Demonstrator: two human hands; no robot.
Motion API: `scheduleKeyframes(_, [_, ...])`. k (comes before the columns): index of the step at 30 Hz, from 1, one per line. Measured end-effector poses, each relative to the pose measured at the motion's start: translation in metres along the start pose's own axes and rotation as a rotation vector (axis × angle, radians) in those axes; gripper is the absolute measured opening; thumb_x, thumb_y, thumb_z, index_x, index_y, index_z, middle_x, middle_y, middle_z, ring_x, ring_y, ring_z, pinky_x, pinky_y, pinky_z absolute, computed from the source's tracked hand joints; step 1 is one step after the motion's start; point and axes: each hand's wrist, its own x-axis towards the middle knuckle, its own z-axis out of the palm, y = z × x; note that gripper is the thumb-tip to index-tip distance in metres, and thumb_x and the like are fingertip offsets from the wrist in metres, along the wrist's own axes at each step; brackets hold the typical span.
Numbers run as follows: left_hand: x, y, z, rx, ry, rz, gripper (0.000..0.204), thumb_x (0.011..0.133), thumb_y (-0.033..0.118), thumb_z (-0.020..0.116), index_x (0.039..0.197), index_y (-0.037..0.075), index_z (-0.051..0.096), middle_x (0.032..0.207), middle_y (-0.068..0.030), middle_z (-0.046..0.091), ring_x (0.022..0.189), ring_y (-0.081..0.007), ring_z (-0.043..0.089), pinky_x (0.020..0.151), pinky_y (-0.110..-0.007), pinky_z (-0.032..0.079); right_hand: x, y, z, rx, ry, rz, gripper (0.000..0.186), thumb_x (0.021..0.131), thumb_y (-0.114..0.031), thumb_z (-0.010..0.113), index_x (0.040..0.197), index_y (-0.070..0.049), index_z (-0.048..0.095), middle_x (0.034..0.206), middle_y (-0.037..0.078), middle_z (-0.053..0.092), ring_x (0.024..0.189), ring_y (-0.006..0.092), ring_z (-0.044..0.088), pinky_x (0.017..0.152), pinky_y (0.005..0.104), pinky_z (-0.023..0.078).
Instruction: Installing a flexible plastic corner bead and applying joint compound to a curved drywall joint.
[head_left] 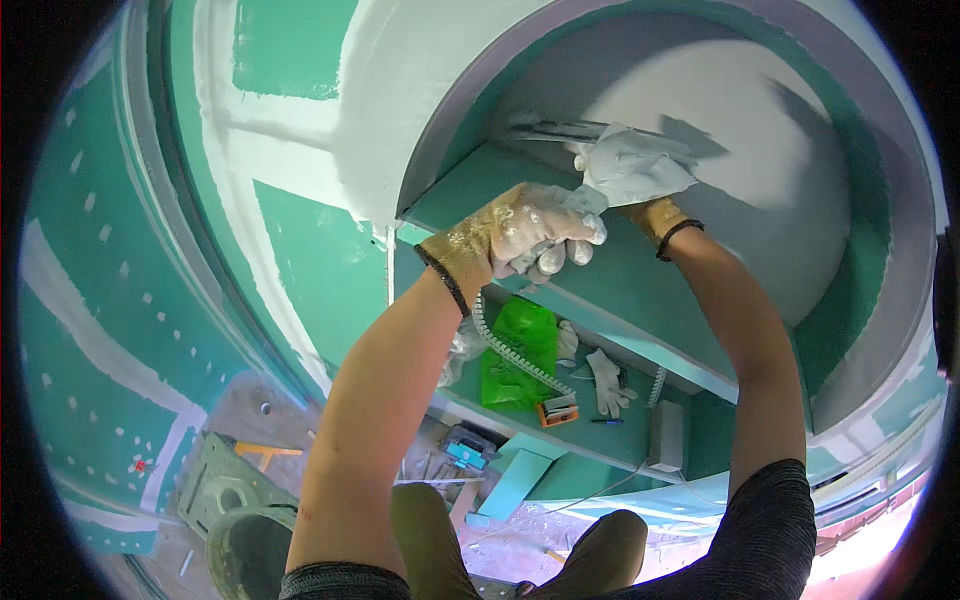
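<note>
My left hand [535,232], in a tan work glove smeared with white compound, is closed with its fingers curled. Whatever sits inside them is hidden. Farther right, my right hand [652,214] wears a similar glove and grips a wide-bladed trowel [555,131], its fingers largely covered from view. A thick white lump of joint compound [640,165] lies at the trowel, just above that hand. Both hands are raised in front of a round recess [740,150] with a grey-white back face. The trowel's long edge is near that face and casts a shadow on it.
Below the hands, a green shelf [635,435] carries a bright green bag [520,350], white gloves [607,382] and an orange-and-black item [558,410]. A spiral strip [500,340] hangs there. A bucket [250,550] stands on the floor at lower left, beside taped green wall panels [130,270].
</note>
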Motion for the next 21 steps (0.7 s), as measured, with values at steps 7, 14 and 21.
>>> scheduleKeyframes(7, [0.003, 0.000, 0.003, 0.024, 0.062, 0.013, 0.030, 0.082, 0.032, 0.079, 0.091, 0.005, 0.070, 0.072, -0.0027, 0.066, 0.048, -0.0095, 0.052, 0.041, -0.027, 0.040, 0.009, 0.013, 0.056, 0.095, -0.009, -0.115, 0.038, 0.099, -0.038, 0.060, 0.129, -0.015, 0.063, 0.122, 0.005, 0.066, 0.113, 0.0262, 0.063, 0.098, 0.0410, 0.048])
scheduleKeyframes(14, [0.006, 0.001, 0.000, 0.076, 0.059, -0.026, 0.029, 0.082, 0.033, 0.079, 0.088, 0.006, 0.070, 0.069, -0.0023, 0.065, 0.049, -0.0097, 0.053, 0.042, -0.027, 0.041, -0.001, -0.011, 0.019, -0.031, -0.069, -0.151, 0.035, 0.098, -0.037, 0.060, 0.122, -0.013, 0.066, 0.117, 0.008, 0.068, 0.108, 0.0286, 0.064, 0.094, 0.0417, 0.050])
scheduleKeyframes(21, [0.011, -0.008, -0.004, 0.055, 0.025, 0.000, 0.026, 0.085, 0.030, 0.077, 0.091, 0.006, 0.069, 0.070, -0.0033, 0.064, 0.048, -0.0096, 0.053, 0.041, -0.027, 0.041, 0.014, -0.035, -0.016, -0.157, -0.142, -0.186, 0.033, 0.096, -0.037, 0.060, 0.115, -0.012, 0.069, 0.112, 0.011, 0.070, 0.103, 0.0310, 0.066, 0.090, 0.0423, 0.051])
